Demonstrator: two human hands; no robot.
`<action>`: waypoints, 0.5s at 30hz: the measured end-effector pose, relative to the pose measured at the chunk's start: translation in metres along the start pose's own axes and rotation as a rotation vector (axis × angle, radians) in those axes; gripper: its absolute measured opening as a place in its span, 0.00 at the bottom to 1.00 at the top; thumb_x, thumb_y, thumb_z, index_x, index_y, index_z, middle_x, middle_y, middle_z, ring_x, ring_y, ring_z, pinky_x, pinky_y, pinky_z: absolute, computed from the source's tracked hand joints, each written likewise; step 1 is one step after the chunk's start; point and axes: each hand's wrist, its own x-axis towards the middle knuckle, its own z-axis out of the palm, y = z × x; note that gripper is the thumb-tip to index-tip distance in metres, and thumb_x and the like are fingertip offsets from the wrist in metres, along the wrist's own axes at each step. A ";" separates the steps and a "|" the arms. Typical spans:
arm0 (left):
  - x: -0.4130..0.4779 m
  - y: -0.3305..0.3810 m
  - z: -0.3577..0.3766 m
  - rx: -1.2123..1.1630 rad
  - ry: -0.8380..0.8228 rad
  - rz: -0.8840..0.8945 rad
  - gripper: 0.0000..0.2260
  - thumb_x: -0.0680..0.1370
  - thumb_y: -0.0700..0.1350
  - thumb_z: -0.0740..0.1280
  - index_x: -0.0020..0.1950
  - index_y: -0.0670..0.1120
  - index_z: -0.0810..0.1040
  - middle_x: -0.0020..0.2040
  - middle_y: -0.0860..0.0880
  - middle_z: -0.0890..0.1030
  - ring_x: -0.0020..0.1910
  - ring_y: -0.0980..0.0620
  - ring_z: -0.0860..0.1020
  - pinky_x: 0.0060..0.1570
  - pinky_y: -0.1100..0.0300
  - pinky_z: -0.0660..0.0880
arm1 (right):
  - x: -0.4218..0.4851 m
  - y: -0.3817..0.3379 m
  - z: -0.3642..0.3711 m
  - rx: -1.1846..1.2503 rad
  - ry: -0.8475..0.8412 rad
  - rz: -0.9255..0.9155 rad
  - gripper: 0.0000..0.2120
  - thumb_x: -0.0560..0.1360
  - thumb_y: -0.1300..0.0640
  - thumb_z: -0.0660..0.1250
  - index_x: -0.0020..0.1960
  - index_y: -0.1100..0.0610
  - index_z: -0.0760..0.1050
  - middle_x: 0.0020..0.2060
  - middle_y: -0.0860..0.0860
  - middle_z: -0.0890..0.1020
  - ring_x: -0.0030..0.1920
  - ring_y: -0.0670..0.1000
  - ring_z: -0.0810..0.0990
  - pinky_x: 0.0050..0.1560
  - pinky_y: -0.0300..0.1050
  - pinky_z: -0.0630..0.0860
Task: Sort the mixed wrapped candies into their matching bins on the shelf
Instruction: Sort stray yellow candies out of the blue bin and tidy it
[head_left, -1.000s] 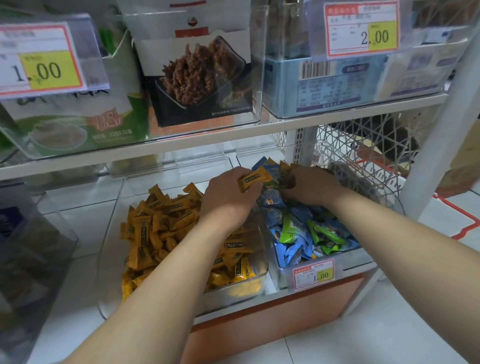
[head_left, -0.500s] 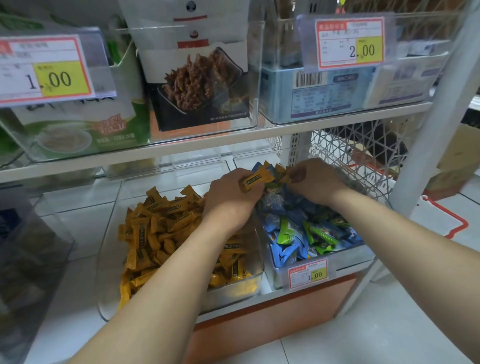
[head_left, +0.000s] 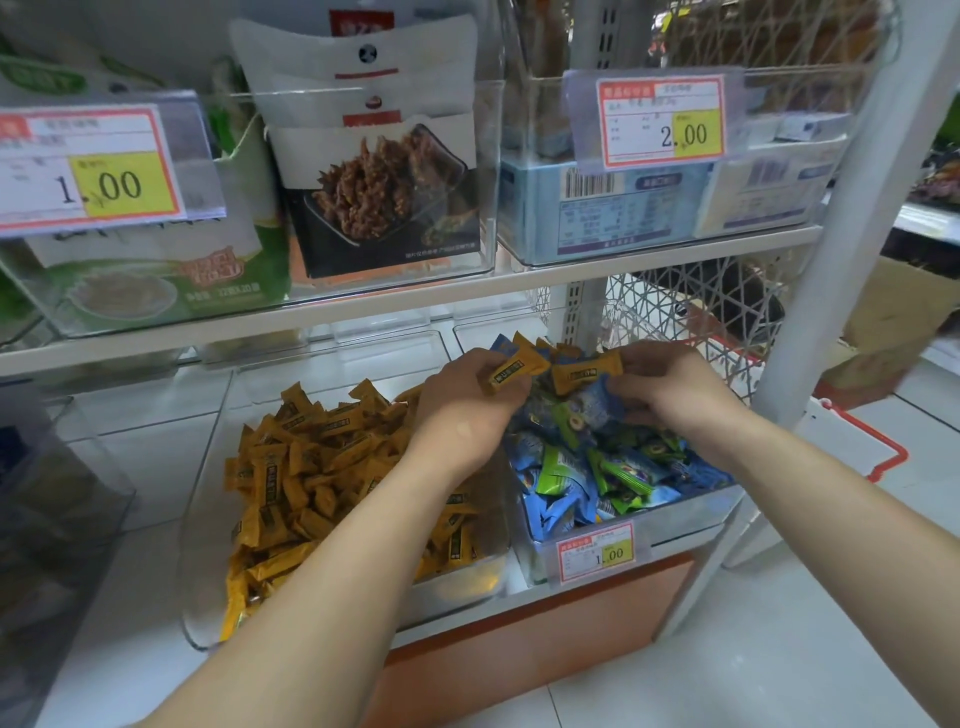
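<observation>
Two clear bins stand side by side on the low shelf. The left bin (head_left: 200, 597) is full of yellow wrapped candies (head_left: 317, 467). The right bin (head_left: 680, 530) holds blue and green candies (head_left: 587, 467), with a few yellow ones mixed in at its back. My left hand (head_left: 467, 400) reaches across the bins' shared edge and grips a yellow candy (head_left: 511, 373). My right hand (head_left: 670, 384), over the back of the right bin, pinches a second yellow candy (head_left: 584, 373).
A white shelf board (head_left: 395, 301) runs just above the hands, carrying clear bins of snack bags and price tags. A white upright post (head_left: 841, 249) stands to the right, a wire mesh panel (head_left: 675, 306) behind. A dark empty bin (head_left: 47, 519) sits at far left.
My right hand has lifted a second yellow candy out of the blue and green pile. My left hand stays in place with its yellow candy.
</observation>
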 end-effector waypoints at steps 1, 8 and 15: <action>-0.001 0.001 0.000 0.005 -0.007 0.004 0.09 0.77 0.55 0.68 0.54 0.56 0.80 0.44 0.60 0.80 0.44 0.58 0.78 0.39 0.63 0.68 | -0.001 0.001 0.001 -0.042 0.008 0.005 0.04 0.77 0.65 0.69 0.49 0.58 0.82 0.40 0.57 0.84 0.37 0.53 0.82 0.49 0.56 0.83; -0.002 0.005 0.000 -0.035 0.004 0.068 0.08 0.78 0.54 0.68 0.55 0.55 0.81 0.48 0.58 0.82 0.50 0.55 0.78 0.46 0.65 0.70 | -0.007 -0.009 -0.005 -0.179 0.135 -0.169 0.05 0.79 0.59 0.69 0.53 0.53 0.83 0.45 0.51 0.85 0.41 0.48 0.84 0.42 0.40 0.80; -0.010 0.026 0.000 -0.351 -0.163 0.158 0.04 0.76 0.54 0.68 0.50 0.60 0.80 0.46 0.53 0.85 0.45 0.53 0.83 0.48 0.54 0.80 | -0.020 -0.027 0.026 0.089 -0.062 -0.203 0.04 0.76 0.65 0.71 0.48 0.59 0.82 0.40 0.58 0.86 0.38 0.51 0.85 0.42 0.41 0.83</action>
